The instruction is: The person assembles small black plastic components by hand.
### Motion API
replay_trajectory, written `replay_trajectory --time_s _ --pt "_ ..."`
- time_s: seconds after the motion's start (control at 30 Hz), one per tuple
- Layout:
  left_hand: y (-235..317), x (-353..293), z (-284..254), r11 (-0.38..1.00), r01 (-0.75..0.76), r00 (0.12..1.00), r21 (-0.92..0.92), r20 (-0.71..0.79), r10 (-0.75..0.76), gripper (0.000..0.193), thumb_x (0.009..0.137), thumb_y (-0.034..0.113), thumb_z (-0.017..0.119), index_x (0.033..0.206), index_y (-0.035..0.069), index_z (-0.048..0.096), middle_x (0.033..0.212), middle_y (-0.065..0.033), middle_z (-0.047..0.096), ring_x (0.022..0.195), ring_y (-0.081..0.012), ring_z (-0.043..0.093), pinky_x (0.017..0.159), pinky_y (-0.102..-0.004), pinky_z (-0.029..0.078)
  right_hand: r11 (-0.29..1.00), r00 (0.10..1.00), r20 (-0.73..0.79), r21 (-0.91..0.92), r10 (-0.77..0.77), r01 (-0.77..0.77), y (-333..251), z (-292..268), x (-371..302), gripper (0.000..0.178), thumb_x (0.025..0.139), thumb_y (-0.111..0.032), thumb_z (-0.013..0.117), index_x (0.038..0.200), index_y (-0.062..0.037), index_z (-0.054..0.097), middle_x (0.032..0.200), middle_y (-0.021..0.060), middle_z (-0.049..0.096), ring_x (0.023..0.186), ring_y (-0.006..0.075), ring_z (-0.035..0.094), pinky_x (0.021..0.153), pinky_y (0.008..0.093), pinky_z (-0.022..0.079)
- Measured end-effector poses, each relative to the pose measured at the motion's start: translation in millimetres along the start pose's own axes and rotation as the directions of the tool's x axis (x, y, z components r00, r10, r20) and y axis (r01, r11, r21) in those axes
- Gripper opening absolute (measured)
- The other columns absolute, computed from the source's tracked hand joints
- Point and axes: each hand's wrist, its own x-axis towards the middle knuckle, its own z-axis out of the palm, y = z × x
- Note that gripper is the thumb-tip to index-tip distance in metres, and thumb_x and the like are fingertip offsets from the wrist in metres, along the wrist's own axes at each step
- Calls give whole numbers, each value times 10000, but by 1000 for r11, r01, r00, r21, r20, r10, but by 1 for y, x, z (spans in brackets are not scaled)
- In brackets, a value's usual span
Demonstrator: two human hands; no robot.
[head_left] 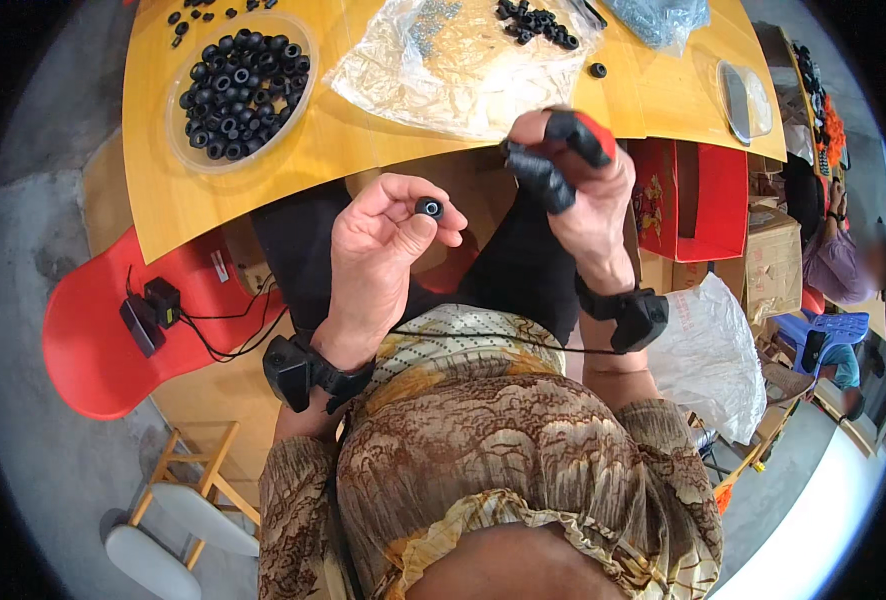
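My left hand (383, 250) pinches a small round black knob (430, 207) between thumb and fingers. A pale ring shows around the hole at its centre. To its right, by the table's front edge, my right hand (588, 190) is raised. Black coverings wrap two of its fingers, one with a red patch. Motion smears the fingertips, so whether they hold anything is hidden. A clear round tub (178, 130) of many similar black knobs (243, 90) stands on the table, beyond my left hand. Beyond my right hand lies a clear plastic sheet (433, 95) with black pieces (538, 22) and tiny metallic parts (433, 25).
The yellow table (363, 140) bears a loose black knob (597, 70), a blue plastic bag (663, 20) and a clear-lidded case (743, 100). A red box (698, 200) stands below at right. A red chair (93, 330) with cabled devices (153, 310) is left. Another person (838, 260) sits far right.
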Motion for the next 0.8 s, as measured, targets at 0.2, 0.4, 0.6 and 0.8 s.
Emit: replay_trajectory --time_s 0.2,0.4,0.6,0.8 --pt "0 1 4 999 -33 999 14 -26 33 163 828 79 576 944 -24 525 836 -110 602 745 -144 580 704 -240 472 992 980 186 90 75 -93 -3 8 -24 267 691 108 612 923 -18 572 883 35 546 777 107 537 711 232 460" --pt "2 1 13 993 -103 994 56 -25 105 127 829 26 556 944 -20 525 849 -86 592 758 -112 555 706 -226 461 998 981 196 -68 -3 16 -4 11 -25 254 675 67 644 893 -32 560 865 53 555 749 140 569 646 245 472" --pt "-1 -4 14 996 -65 996 68 -54 68 132 823 23 567 943 -19 528 848 -53 589 748 -78 532 699 -199 436 908 967 176 -347 -184 236 -3 14 -31 187 663 -125 705 792 -20 619 771 75 557 666 173 549 575 252 431" --pt "6 -7 19 984 -103 995 147 22 101 155 819 47 589 950 -17 537 829 -40 588 730 -62 523 691 -177 423 920 968 151 -311 -202 241 -10 14 -35 175 628 -61 716 768 -43 612 772 65 576 658 164 573 565 250 449"
